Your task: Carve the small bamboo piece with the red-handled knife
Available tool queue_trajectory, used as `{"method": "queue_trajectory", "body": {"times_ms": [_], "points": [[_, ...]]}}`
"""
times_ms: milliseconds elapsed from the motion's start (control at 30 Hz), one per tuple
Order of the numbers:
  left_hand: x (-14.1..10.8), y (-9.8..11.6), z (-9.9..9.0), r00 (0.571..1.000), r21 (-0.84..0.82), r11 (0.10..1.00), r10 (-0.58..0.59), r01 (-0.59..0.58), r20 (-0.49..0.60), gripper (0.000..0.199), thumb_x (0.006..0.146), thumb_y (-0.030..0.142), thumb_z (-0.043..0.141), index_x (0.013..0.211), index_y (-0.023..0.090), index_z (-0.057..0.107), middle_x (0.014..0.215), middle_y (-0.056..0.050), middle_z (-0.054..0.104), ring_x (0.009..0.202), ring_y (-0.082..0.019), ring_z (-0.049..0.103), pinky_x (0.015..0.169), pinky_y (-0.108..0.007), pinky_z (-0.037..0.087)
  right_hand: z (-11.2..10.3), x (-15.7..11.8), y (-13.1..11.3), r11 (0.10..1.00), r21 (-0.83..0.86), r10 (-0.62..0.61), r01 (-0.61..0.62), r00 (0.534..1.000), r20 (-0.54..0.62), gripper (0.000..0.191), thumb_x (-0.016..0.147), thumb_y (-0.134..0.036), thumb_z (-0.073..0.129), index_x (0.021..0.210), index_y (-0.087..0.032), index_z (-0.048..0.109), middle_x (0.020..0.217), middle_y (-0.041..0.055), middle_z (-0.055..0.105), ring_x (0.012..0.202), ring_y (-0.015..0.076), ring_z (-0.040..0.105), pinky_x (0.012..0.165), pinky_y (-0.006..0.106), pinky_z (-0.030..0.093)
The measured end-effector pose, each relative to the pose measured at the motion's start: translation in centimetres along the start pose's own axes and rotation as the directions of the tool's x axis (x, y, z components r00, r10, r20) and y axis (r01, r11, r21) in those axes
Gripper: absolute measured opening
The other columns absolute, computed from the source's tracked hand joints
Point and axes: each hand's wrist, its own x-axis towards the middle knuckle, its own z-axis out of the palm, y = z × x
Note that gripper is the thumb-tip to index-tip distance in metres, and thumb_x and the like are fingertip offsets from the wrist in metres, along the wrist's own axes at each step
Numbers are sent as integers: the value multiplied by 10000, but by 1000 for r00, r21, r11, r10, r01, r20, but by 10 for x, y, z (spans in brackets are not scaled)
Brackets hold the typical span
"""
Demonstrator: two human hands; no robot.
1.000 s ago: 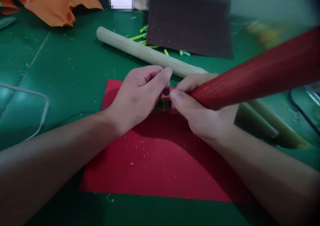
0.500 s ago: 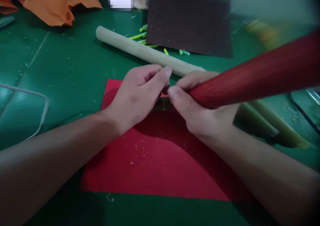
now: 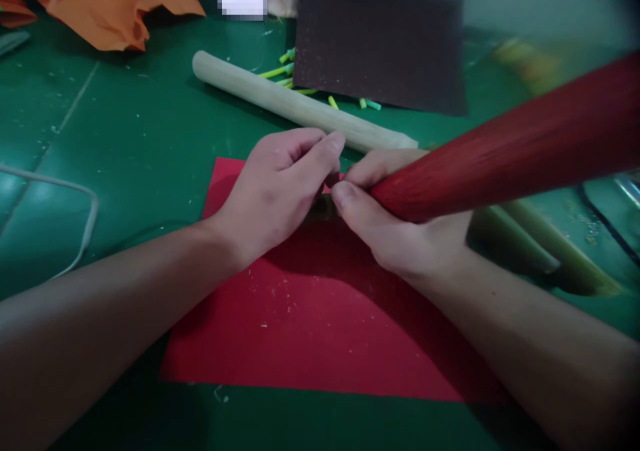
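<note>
Over a red sheet (image 3: 320,331), my left hand (image 3: 283,184) is closed, its thumb resting along the curled forefinger. Whatever it grips is hidden; only a small brownish piece (image 3: 325,208) shows in the gap between the two hands. Close on its right, my right hand (image 3: 385,218) wraps around the narrow end of a thick red wooden handle (image 3: 500,151), which slants up to the right edge of the view. The tool's working end is covered by my fingers. Pale crumbs are scattered on the sheet.
Behind my hands a pale wooden rod (image 3: 280,94) lies on the green surface (image 3: 145,118). A dark brown sheet (image 3: 380,44) partly covers several yellow-green tubes. Orange crumpled paper (image 3: 115,4) is at the back left, a bent white wire (image 3: 93,211) at left, green bamboo-like pieces (image 3: 540,248) at right.
My right hand and the red handle's narrow end have shifted slightly left and down towards my left hand. The left hand stays almost still.
</note>
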Motion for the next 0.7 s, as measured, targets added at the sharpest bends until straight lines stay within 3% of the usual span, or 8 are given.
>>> {"method": "queue_trajectory", "body": {"times_ms": [167, 433, 567, 700], "points": [[-1, 0, 2, 999, 48, 999, 10, -7, -49, 479, 1021, 330, 550, 567, 196, 474, 587, 11, 410, 571, -113, 320, 546, -298, 300, 4, -5, -1, 994, -34, 95, -104, 975, -200, 233, 863, -138, 684, 675, -258, 618, 616, -50, 629, 535, 119, 588, 528, 276, 523], [-1, 1, 1, 1000, 28, 1000, -2, 2, -19, 495, 1018, 359, 583, 560, 196, 488, 569, 12, 413, 573, -121, 362, 555, -297, 343, 3, -2, 1, 996, 29, 90, -88, 992, -89, 267, 820, -127, 703, 614, -240, 575, 596, -61, 625, 540, 109, 616, 546, 273, 551], [-1, 1, 1, 1000, 0, 1000, -19, 19, -9, 463, 1002, 325, 594, 568, 194, 502, 581, 10, 428, 563, -119, 357, 553, -307, 323, 2, -3, 0, 997, 12, 71, -71, 997, -21, 318, 868, -220, 729, 616, -239, 536, 599, -61, 622, 541, 109, 622, 577, 284, 575], [-1, 1, 1, 999, 12, 1000, -24, 25, -23, 466, 1013, 296, 569, 566, 192, 493, 594, 14, 414, 562, -114, 357, 567, -305, 311, 3, -5, -2, 996, -34, 83, -87, 991, -107, 275, 881, -220, 708, 642, -246, 574, 632, -51, 660, 574, 122, 641, 566, 280, 566]]}}
